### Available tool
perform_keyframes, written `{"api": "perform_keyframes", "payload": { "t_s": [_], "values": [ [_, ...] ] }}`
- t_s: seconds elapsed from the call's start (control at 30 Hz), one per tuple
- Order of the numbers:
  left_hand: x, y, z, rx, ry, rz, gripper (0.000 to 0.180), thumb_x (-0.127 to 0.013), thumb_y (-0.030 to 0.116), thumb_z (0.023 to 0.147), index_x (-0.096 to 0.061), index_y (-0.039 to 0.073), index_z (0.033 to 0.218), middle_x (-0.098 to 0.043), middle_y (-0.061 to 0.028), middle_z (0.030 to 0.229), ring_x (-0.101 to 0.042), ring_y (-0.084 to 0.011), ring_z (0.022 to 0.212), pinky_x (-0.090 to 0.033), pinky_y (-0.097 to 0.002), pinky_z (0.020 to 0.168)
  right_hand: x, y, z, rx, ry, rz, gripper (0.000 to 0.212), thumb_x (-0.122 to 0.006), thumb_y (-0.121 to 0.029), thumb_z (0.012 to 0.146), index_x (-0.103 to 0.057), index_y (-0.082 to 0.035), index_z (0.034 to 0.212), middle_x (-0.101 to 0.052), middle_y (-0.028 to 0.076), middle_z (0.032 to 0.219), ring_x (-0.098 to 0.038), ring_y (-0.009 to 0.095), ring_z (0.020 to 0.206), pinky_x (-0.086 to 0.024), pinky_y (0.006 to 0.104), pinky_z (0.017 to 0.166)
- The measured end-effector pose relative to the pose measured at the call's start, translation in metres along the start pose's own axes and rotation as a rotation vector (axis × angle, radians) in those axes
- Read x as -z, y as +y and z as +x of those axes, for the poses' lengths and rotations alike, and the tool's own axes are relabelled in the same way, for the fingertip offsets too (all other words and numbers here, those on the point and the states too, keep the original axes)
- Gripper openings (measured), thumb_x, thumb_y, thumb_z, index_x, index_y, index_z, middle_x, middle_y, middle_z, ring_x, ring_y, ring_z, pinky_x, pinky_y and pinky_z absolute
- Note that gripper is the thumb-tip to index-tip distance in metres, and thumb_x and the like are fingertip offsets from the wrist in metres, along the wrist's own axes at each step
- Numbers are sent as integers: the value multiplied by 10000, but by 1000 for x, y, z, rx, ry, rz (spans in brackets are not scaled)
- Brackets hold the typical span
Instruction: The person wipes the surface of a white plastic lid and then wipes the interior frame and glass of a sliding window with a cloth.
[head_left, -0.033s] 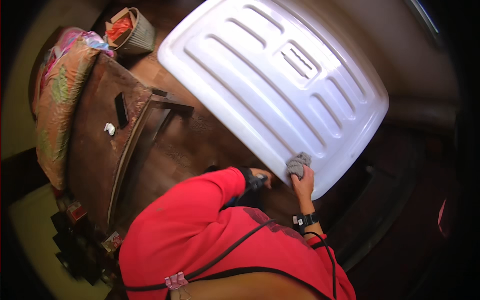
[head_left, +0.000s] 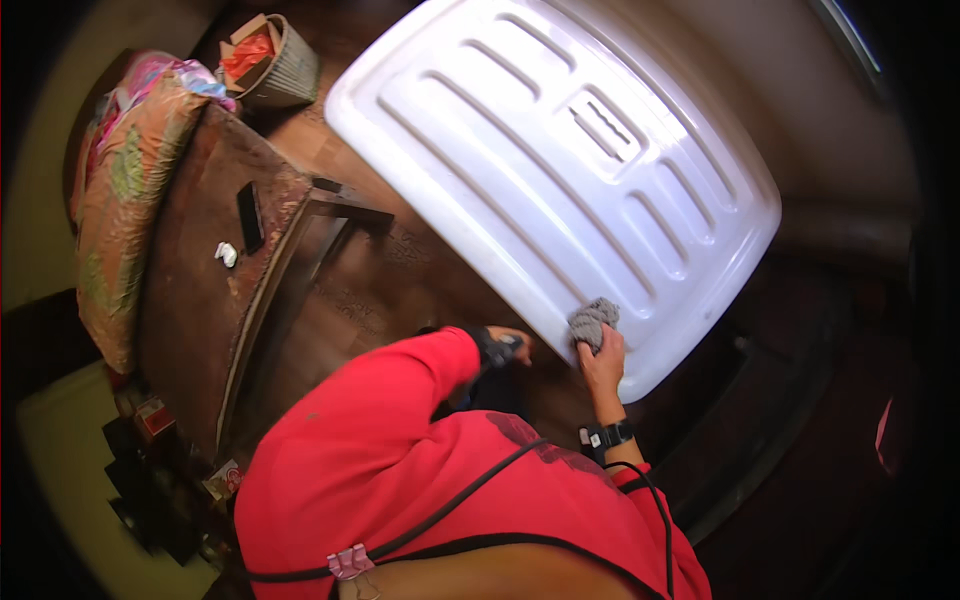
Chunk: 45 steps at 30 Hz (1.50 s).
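A large white plastic panel (head_left: 480, 190), like a big lid with long raised ribs and a slotted recess, fills the upper middle. My right hand (head_left: 603, 362) is closed on a crumpled grey cloth (head_left: 593, 322), pressing it against the panel's near edge close to the corner. A black strap with a small device is round that wrist. To the left of the near edge, my left hand (head_left: 512, 345) hangs apart from the panel. Its fingers are small and blurred, partly hidden by a black wrist device, so their pose is unclear.
On the left stands a worn brown wooden table (head_left: 190, 270) with a black phone (head_left: 249, 216) and a small white item (head_left: 226, 254). A patterned orange bundle (head_left: 130, 230) lies along its far side. A bin (head_left: 290, 75) holding cardboard and red plastic stands behind.
My left hand has shifted slightly left, away from the panel's edge. The cloth under my right hand has slid a little up and left. The whole view has moved slightly.
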<state>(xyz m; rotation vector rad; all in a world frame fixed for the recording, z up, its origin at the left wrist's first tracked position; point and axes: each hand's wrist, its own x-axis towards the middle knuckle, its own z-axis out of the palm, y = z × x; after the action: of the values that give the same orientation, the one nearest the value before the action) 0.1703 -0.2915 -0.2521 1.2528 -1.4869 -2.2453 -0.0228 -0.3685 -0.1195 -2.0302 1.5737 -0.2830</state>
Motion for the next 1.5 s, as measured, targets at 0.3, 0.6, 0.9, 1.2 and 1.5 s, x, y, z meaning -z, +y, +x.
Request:
{"api": "perform_keyframes", "payload": {
  "t_s": [0.3, 0.6, 0.9, 1.2, 1.5],
  "values": [
    [165, -37, -234, 374, 960, -685, 209, -548, 250, 889, -543, 133, 1062, -632, -5, 953, -591, -94, 825, -428, -235, 666, -51, -137, 86, 120, -114, -249, 408, -689, -263, 738, -531, -108, 1082, -529, 147, 951, -570, 349, 832, -478, 453, 668],
    [232, -17, -305, 171, 969, -774, 244, -564, 242, 886, -538, 87, 1073, -642, -51, 996, -596, -118, 878, -427, -250, 725, -151, -320, 210, 289, -188, -103, 358, -658, -245, 763, -499, -65, 1028, -524, 178, 1002, -554, 356, 881, -467, 459, 727],
    [313, -14, -420, 28, 1099, -835, 236, -558, 208, 906, -535, 66, 1093, -633, -53, 1006, -584, -116, 895, -421, -226, 748, -197, -442, 396, 160, -201, 30, 464, -512, -435, 848, -563, -55, 1110, -617, 204, 1008, -592, 362, 924, -464, 442, 811],
    [356, -9, -389, 18, 1050, -863, 249, -564, 217, 907, -529, 65, 1101, -623, -47, 996, -583, -122, 893, -428, -225, 740, -195, -399, 455, 328, 171, -490, 676, -521, -633, 773, -559, -62, 1132, -520, 106, 1163, -440, 367, 1112, -311, 497, 965],
    [441, 24, -306, 140, 1239, -286, 636, -434, 447, 942, -230, 29, 1375, -393, -220, 1327, -401, -305, 1207, -311, -393, 1001, -191, -374, 252, 638, -70, -211, 550, -738, -457, 590, -593, -144, 1018, -529, 44, 1090, -455, 262, 1097, -310, 480, 964]
  ]
}}
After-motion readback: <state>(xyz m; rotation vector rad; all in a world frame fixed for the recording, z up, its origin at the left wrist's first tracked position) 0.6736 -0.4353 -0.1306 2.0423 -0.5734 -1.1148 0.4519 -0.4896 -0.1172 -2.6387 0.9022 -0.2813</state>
